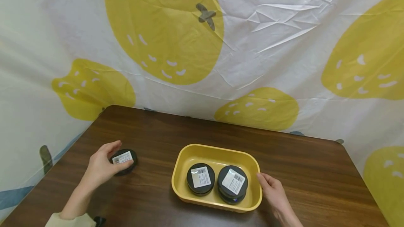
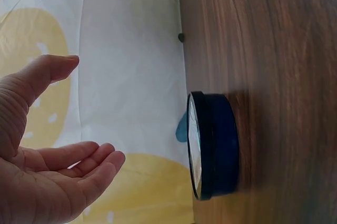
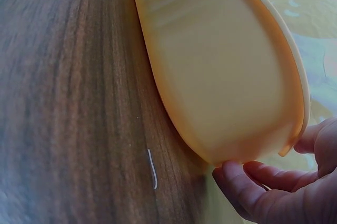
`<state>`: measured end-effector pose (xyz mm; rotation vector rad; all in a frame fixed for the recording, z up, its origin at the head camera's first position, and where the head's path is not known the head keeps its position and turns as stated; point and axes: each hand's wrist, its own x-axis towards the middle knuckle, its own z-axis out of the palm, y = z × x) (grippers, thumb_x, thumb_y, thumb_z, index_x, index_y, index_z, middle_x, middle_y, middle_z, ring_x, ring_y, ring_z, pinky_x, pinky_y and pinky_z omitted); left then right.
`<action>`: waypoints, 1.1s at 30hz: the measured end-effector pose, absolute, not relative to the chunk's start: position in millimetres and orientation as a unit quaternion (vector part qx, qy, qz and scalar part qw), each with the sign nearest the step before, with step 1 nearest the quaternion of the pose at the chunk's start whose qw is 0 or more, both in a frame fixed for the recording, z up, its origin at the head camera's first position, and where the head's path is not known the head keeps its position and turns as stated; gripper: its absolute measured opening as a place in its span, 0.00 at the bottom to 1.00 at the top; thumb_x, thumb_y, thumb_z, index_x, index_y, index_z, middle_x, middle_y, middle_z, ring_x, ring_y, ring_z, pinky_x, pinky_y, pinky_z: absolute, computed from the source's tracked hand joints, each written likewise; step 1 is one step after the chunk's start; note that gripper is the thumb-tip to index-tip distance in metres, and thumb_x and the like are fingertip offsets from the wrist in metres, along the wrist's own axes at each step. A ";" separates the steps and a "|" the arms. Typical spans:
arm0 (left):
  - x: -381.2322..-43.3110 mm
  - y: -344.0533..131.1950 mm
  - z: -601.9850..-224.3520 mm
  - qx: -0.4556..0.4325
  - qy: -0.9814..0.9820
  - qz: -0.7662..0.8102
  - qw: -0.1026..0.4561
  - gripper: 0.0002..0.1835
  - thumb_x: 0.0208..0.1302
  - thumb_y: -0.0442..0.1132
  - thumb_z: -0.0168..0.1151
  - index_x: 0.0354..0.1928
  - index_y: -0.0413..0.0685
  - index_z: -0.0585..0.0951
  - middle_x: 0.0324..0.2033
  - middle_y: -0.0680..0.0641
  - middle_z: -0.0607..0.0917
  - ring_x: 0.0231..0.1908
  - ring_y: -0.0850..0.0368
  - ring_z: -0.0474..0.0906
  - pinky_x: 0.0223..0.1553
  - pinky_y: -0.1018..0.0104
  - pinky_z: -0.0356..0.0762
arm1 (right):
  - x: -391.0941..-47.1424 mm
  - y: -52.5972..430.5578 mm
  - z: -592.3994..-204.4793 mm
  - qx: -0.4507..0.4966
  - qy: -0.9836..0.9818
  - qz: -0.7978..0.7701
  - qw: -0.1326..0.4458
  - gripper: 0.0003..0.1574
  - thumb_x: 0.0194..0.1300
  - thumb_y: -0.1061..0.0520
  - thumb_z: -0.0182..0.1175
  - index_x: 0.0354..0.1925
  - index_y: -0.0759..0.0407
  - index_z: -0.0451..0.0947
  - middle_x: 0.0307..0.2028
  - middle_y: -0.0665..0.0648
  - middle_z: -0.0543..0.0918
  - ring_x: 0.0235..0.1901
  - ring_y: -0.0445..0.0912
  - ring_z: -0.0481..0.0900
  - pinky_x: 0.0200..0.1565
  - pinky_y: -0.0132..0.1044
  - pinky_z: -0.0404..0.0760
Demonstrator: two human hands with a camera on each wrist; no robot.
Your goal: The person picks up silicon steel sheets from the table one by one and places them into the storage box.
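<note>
My left hand [image 1: 101,162] hovers by a low, round black jar [image 1: 122,157] with a white label on its lid, at the left of the table. Its thumb and fingers are spread apart; in the left wrist view a gap shows between the fingertips and the jar [image 2: 213,145]. My right hand [image 1: 274,192] holds the right end of a yellow plastic tub [image 1: 217,147], thumb at the rim and fingers against the outer wall [image 3: 226,77]. Inside the tub, black lidded jars sit in two spots, left [image 1: 201,177] and right [image 1: 233,180], with another dark edge showing beneath each lid.
The brown wood-grain table [image 1: 151,132] has rounded far corners. A white cloth with yellow fruit prints [image 1: 164,27] hangs behind and beside it. A small black object [image 1: 100,221] shows by the left sleeve at the bottom edge.
</note>
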<state>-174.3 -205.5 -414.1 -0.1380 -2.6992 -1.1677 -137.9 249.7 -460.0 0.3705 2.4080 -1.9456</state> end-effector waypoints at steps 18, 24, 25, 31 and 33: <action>-174.4 -216.2 -427.6 -0.019 -0.923 -0.370 0.105 0.41 0.45 0.42 0.75 0.57 0.23 0.68 0.51 0.26 0.74 0.51 0.31 0.72 0.50 0.42 0.69 | -137.9 250.9 -462.4 0.125 0.773 -0.621 0.014 0.27 0.72 0.54 0.48 0.54 0.79 0.69 0.39 0.63 0.82 0.34 0.42 0.79 0.37 0.32 0.77; -174.4 -217.4 -428.9 -0.019 -0.925 -0.361 0.116 0.41 0.44 0.40 0.75 0.56 0.22 0.69 0.49 0.26 0.75 0.49 0.31 0.73 0.49 0.42 0.69 | -138.2 251.4 -462.4 0.126 0.775 -0.618 0.017 0.28 0.72 0.54 0.48 0.55 0.80 0.68 0.40 0.63 0.82 0.35 0.42 0.79 0.37 0.31 0.77; -174.4 -217.6 -429.3 -0.020 -0.925 -0.360 0.119 0.41 0.43 0.40 0.75 0.56 0.22 0.69 0.49 0.26 0.75 0.49 0.31 0.73 0.48 0.42 0.69 | -138.2 251.3 -462.3 0.126 0.776 -0.618 0.016 0.28 0.72 0.54 0.48 0.55 0.80 0.68 0.40 0.64 0.82 0.35 0.42 0.79 0.37 0.31 0.77; -174.8 -219.9 -432.9 -0.019 -0.927 -0.356 0.114 0.42 0.43 0.41 0.76 0.56 0.21 0.68 0.49 0.25 0.75 0.49 0.30 0.72 0.49 0.41 0.68 | -138.3 251.2 -461.8 0.123 0.776 -0.619 0.015 0.28 0.72 0.54 0.48 0.55 0.80 0.68 0.41 0.64 0.81 0.36 0.43 0.79 0.37 0.31 0.77; -175.1 -220.4 -434.3 -0.018 -0.929 -0.355 0.104 0.43 0.43 0.42 0.75 0.57 0.21 0.68 0.49 0.25 0.75 0.50 0.30 0.72 0.49 0.41 0.68 | -138.4 251.1 -461.6 0.123 0.776 -0.619 0.015 0.28 0.72 0.54 0.48 0.55 0.80 0.68 0.41 0.65 0.81 0.36 0.43 0.79 0.37 0.31 0.77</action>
